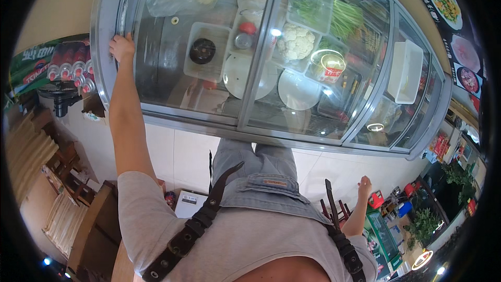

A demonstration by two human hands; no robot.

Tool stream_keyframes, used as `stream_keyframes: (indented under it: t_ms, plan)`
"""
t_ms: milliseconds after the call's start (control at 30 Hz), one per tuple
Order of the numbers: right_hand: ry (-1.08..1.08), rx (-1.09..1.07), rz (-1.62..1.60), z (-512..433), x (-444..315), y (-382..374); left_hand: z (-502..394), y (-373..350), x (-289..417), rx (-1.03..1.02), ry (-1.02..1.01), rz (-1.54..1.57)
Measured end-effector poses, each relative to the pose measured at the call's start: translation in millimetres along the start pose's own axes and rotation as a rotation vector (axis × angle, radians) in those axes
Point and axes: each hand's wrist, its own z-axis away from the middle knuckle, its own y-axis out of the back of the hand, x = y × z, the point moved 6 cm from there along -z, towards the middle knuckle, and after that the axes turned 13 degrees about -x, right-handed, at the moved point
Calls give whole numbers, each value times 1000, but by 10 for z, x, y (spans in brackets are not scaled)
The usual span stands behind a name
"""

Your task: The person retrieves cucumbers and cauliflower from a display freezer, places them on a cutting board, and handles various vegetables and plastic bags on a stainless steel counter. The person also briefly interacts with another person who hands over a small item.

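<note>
My left hand [123, 48] grips the metal frame [126, 19] at the left edge of a glass-doored display refrigerator [258, 123]. My left arm stretches straight out to it. Off to the right, away from the cabinet, my right hand [364, 186] hangs with its fingers curled and nothing visible in it. Through the glass I see a plastic tub [209, 70] holding a dark round item [202, 51]. A cauliflower [295, 42], green stalks [346, 17] and white plates [299, 89] lie farther right inside.
On the cabinet's right part sits a white plastic bin [406, 72]. Red-capped canisters [72, 64] are stacked by its left end, above a black fan-like object [60, 96]. Wooden furniture [94, 227] stands behind me at left. Potted plants [424, 223] and a green-framed case [381, 239] are at right.
</note>
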Motion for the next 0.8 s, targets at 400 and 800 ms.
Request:
stream_keyframes:
  t_ms: [400,800]
  plan:
    - [37,-137,-12,-73,-1293,-549,1441,448,1130,66,-274,235]
    - [70,-137,-69,171,-2119,-327,730,195,1931,224,-522,420]
